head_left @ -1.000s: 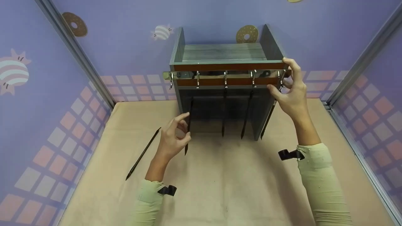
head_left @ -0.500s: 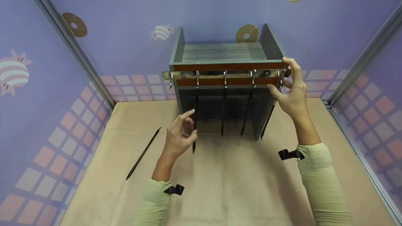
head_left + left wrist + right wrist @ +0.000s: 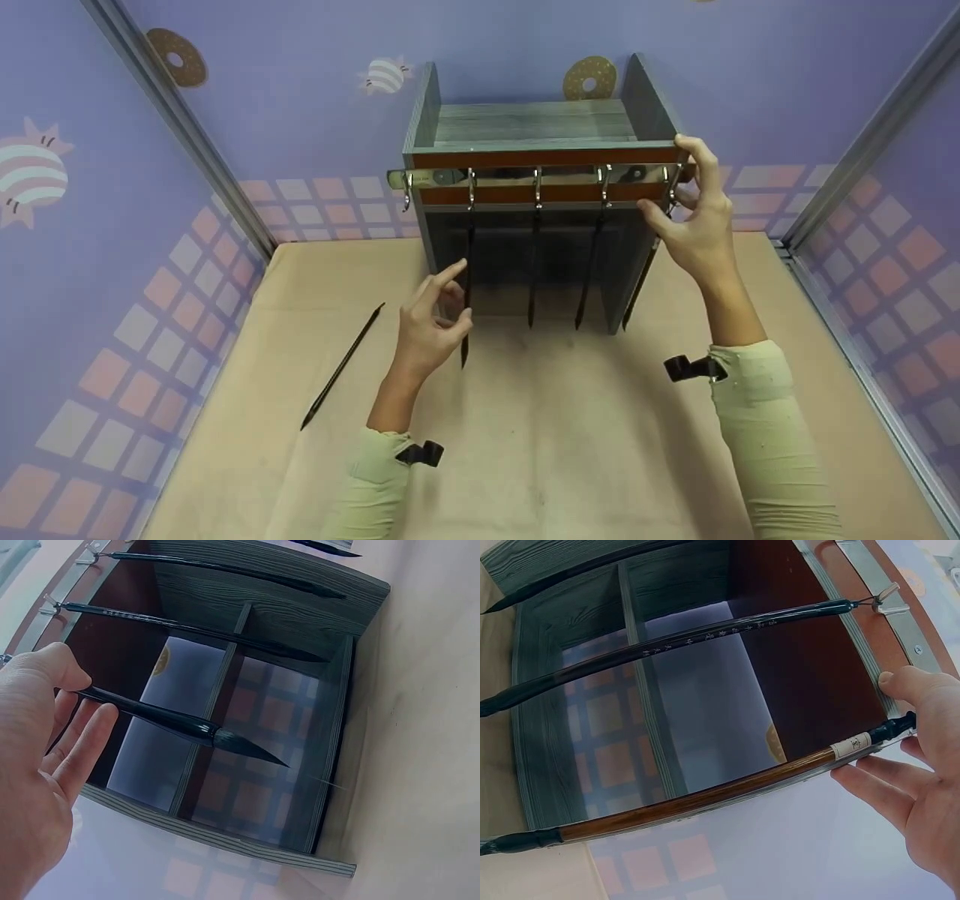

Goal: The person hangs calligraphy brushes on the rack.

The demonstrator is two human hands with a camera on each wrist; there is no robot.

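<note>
A loose black brush (image 3: pixel 342 367) is lying diagonally on the beige table (image 3: pixel 540 450), well off to the left of the shelf. Purple walls (image 3: pixel 300 67) are wrapping around everything, showing donut stickers (image 3: pixel 589 77), a striped bee sticker (image 3: pixel 385 75) and pink-and-white checks (image 3: pixel 315 210) running along the bottom.

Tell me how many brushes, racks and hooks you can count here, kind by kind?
Brushes hanging on the rack: 4
Brush lying on the table: 1
Grey wooden rack: 1
Metal hooks on the rail: 5, the leftmost bare
Total: 11
</note>
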